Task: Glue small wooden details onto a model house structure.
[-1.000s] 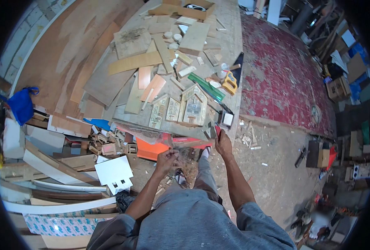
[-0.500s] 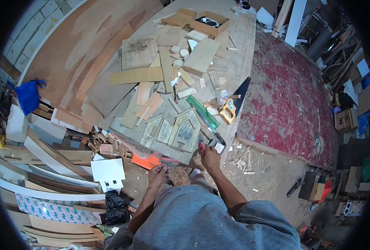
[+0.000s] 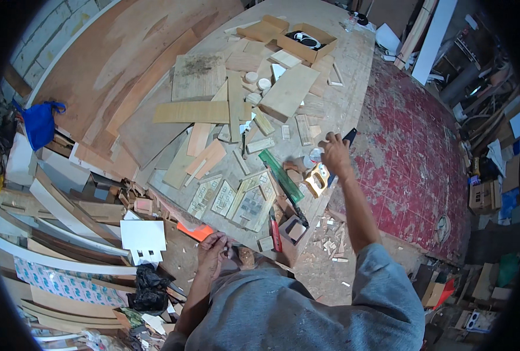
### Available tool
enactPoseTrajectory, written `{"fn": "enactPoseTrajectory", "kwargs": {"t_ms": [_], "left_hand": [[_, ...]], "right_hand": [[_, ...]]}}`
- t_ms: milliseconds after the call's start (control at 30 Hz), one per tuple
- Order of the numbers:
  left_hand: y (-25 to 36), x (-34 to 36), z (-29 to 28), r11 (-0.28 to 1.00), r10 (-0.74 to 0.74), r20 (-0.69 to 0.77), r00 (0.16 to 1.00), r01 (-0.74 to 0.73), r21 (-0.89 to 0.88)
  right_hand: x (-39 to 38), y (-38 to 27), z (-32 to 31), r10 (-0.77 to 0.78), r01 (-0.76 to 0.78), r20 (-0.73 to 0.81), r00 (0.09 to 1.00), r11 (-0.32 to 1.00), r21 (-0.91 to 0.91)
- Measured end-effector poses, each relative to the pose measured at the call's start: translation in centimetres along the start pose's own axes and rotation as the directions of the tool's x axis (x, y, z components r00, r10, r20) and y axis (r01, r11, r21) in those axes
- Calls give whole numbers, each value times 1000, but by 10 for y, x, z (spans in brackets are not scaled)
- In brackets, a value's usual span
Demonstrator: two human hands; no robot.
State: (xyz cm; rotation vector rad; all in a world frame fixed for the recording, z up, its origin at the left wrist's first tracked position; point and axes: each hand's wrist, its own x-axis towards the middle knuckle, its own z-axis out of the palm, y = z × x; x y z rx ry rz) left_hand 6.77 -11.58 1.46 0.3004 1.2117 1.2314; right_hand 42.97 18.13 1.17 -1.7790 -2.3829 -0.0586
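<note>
My left hand [image 3: 213,250] is in front of the table's near edge. Its fingertips are pinched together on something too small to make out. My right hand [image 3: 337,157] reaches over the right side of the table, fingers bent and apart, beside a clear plastic cup [image 3: 315,155] and above the hand saw with a yellow handle [image 3: 318,180]. A red-handled tool like a utility knife [image 3: 275,233] lies at the near edge, by a small wooden block with an opening [image 3: 296,230]. Left of it are flat wooden house-shaped panels [image 3: 253,202]; a green transparent ruler-like strip [image 3: 280,175] lies beyond.
Wood boards and offcuts [image 3: 289,92] cover the middle of the table [image 3: 347,70]. An open cardboard box [image 3: 324,50] holds a cable at the far end. A dusty red surface [image 3: 412,158] lies to the right. Curved wood strips [image 3: 67,216] stack at left.
My right hand has moved from the near edge forward and right to the cup and saw. The red-handled tool, earlier at its fingers, now lies on the table. My left hand stays pinched.
</note>
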Motion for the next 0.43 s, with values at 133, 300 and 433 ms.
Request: {"fn": "enactPoseTrajectory", "kwargs": {"t_ms": [133, 300, 433], "left_hand": [[5, 3, 7, 999, -18, -12, 1000, 17, -37], [14, 13, 11, 992, -63, 11, 998, 64, -108], [33, 19, 22, 980, -82, 62, 995, 92, -175]], "right_hand": [[20, 53, 24, -20, -37, 407, 913, 991, 130], [30, 71, 64, -264, 108, 473, 840, 937, 331], [48, 45, 60, -387, 122, 631, 673, 899, 421]]}}
